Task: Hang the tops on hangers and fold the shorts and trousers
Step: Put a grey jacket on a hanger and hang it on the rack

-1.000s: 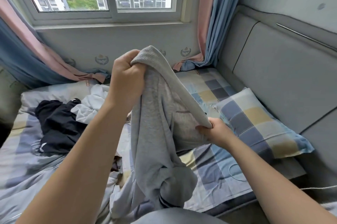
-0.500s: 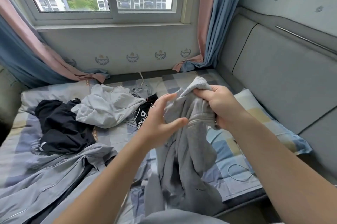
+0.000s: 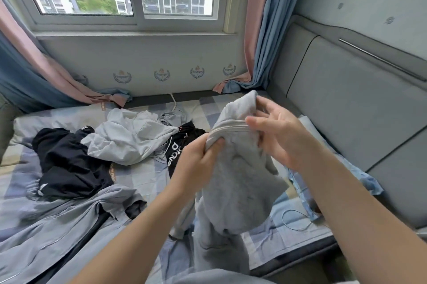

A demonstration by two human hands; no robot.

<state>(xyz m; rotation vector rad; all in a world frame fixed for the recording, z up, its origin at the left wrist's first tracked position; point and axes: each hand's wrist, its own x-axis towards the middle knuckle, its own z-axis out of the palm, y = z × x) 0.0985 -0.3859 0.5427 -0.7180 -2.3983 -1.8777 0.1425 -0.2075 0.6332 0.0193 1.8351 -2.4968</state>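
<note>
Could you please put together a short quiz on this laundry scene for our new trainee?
1. True or false: the left hand grips the grey garment.
2. The lettering on the black garment beside that hand is: A white; B red; C yellow.
3. Fill in: the bed sheet has a ______ pattern.
Key: 1 true; 2 A; 3 checked.
</note>
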